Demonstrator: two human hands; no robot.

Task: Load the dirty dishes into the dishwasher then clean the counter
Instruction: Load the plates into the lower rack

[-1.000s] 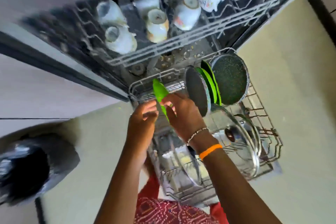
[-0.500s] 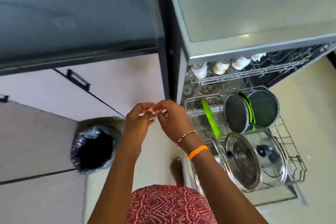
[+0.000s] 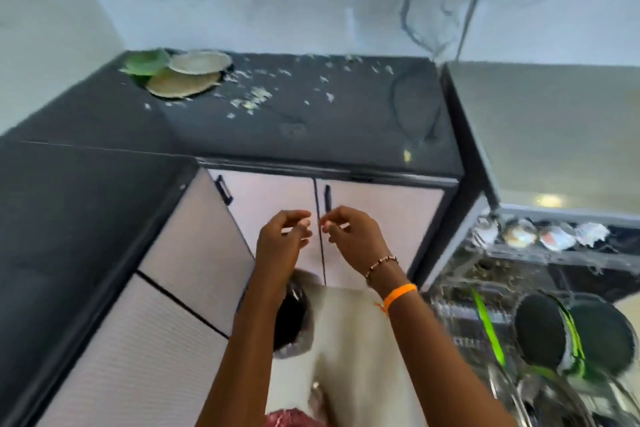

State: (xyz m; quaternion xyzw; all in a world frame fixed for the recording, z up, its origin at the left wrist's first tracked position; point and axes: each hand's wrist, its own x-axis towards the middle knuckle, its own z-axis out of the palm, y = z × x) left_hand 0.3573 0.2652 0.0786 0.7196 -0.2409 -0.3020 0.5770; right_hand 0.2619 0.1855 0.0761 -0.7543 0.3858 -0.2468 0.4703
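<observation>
while raised before the cabinet doors (image 3: 277,198), left hand (image 3: 280,243) and right hand (image 3: 353,236) nearly touching, fingers loosely curled, empty

three round plates (image 3: 183,74) stacked on the counter (one green, two beige), four white cups (image 3: 540,234) in the upper rack, two dark round pans (image 3: 575,333) below

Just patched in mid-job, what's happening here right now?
A person stands at the dark stone counter with both hands empty: left hand and right hand are raised in front of the pale cabinet doors, fingers loosely curled. Three dirty plates, one green and two beige, sit in the far corner among scattered food crumbs. The open dishwasher already holds cups, pans and a green plate.
</observation>
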